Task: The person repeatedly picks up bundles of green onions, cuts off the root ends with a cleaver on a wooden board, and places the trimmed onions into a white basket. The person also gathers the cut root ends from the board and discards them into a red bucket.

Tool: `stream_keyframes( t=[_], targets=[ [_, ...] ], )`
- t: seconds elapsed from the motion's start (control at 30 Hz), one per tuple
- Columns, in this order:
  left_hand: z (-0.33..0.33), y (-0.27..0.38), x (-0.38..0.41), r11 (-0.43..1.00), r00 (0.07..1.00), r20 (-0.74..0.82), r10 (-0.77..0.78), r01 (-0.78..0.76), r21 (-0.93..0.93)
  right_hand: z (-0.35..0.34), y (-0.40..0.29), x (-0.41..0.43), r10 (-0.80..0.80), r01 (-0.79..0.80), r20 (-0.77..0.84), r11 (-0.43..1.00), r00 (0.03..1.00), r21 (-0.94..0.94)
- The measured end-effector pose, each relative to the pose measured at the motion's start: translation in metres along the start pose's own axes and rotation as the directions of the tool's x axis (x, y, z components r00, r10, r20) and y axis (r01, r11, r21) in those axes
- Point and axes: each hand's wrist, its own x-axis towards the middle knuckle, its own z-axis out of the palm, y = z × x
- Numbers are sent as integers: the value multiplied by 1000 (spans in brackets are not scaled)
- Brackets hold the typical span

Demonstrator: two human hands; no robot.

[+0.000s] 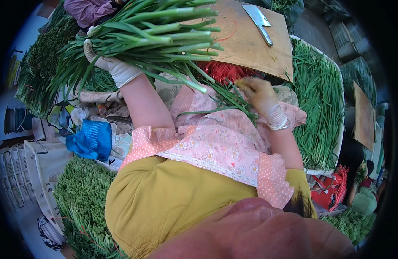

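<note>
My left hand [113, 66], in a white glove, grips a large bunch of long green leafy stalks [166, 35], held out with the cut stem ends pointing right. Over my lap is my right hand [258, 94], in a stained glove, its fingers bent beside a few loose green stalks [229, 97]; whether it pinches any cannot be told. Those stalks lie across my pink floral apron [208, 145]. Beyond, a wooden board [244, 39] carries a cleaver [258, 22] with a metal handle. Red plastic ties [226, 71] are heaped under the board's near edge.
A white-rimmed tub [341, 106] of green leaves stands at the right. Stacked bundles [85, 194] of greens lie at the lower left, near a blue plastic bag [90, 139]. Another person's purple sleeve [88, 11] shows at the top left. A red bag [325, 194] sits at the lower right.
</note>
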Motion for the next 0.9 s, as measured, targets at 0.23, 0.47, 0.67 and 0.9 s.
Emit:
stream_keyframes(
  t=[0.23,0.47,0.67,0.9],
  targets=[
    [22,-24,-10,984,967,251,-34,76,-162,-52,-58,10,12,23,-370,996,929,90],
    [52,-60,-23,990,944,323,-74,109,-91,-47,-98,25,-323,377,-332,920,886,111],
    [68,-65,-31,988,916,394,-81,127,-92,-40,-97,14,-89,172,-317,954,944,246],
    [70,-74,-41,990,919,369,-138,114,87,-26,-101,16,-42,17,-316,997,948,-80]
  ],
)
